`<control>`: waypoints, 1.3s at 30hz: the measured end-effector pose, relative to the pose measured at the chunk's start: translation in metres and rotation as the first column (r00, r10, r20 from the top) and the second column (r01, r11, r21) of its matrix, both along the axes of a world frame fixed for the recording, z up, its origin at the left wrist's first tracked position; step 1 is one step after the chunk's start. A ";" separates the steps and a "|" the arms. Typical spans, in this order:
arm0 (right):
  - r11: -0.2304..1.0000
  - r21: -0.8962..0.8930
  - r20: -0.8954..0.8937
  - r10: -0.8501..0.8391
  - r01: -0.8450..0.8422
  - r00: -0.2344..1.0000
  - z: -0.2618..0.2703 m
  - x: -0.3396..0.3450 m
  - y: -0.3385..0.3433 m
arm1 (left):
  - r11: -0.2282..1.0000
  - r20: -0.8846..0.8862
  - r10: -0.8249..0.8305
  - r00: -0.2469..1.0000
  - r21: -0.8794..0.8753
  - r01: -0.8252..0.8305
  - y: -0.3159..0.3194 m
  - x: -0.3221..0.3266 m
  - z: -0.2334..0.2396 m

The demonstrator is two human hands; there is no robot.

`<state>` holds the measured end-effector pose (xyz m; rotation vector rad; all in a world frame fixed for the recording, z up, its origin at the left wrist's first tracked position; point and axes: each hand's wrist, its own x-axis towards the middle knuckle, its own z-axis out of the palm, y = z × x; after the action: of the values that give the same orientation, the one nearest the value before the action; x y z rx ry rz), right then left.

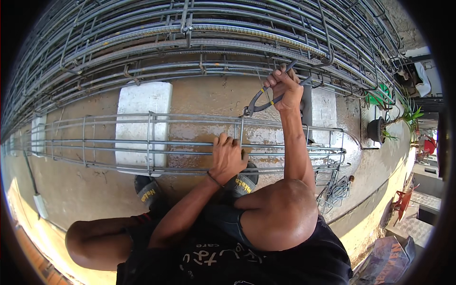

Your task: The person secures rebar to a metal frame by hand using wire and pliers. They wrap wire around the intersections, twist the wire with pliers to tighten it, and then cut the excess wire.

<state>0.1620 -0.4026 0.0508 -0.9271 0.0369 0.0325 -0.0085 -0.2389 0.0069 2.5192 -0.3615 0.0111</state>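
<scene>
In front of me lies a long, narrow rebar cage (pixel 149 137) of steel bars and rectangular stirrups. My right hand (pixel 288 87) holds end-cutting pincers (pixel 262 106) by their spread handles. Their jaws are at the cage's far top bar, beside a stirrup (pixel 242 130). A thin tie wire (pixel 259 76) stands up near the pincers. My left hand (pixel 229 155) is curled over the cage's middle bars next to that same stirrup, its fingertips pointing away from me. What its palm touches is hidden.
Stacked rebar cages (pixel 213 35) fill the far side. White blocks (pixel 142 99) lie under the cage on the wet concrete floor (pixel 199 96). Loose bent stirrups (pixel 336 192) lie at right, a potted plant (pixel 377 130) beyond. My sandalled feet (pixel 148 192) are close to the cage.
</scene>
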 end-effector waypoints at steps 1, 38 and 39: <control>0.993 0.014 0.052 0.115 -0.116 0.992 0.002 0.003 -0.005 | 0.984 0.056 0.075 0.996 -0.166 -0.065 0.001 0.009 0.007; 0.652 -0.376 -0.298 -0.758 0.658 0.581 0.010 0.013 0.027 | 0.910 -0.345 -0.392 0.853 -0.282 0.304 -0.052 0.170 0.000; 0.697 -0.385 -0.316 -0.715 0.605 0.623 0.010 -0.010 0.019 | 0.915 -0.121 -0.387 0.914 -0.173 0.364 -0.057 0.159 -0.004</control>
<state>0.1522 -0.3834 0.0605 -1.0889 0.8453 -0.4754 0.1504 -0.2957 0.0027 2.2488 -0.7495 -0.2951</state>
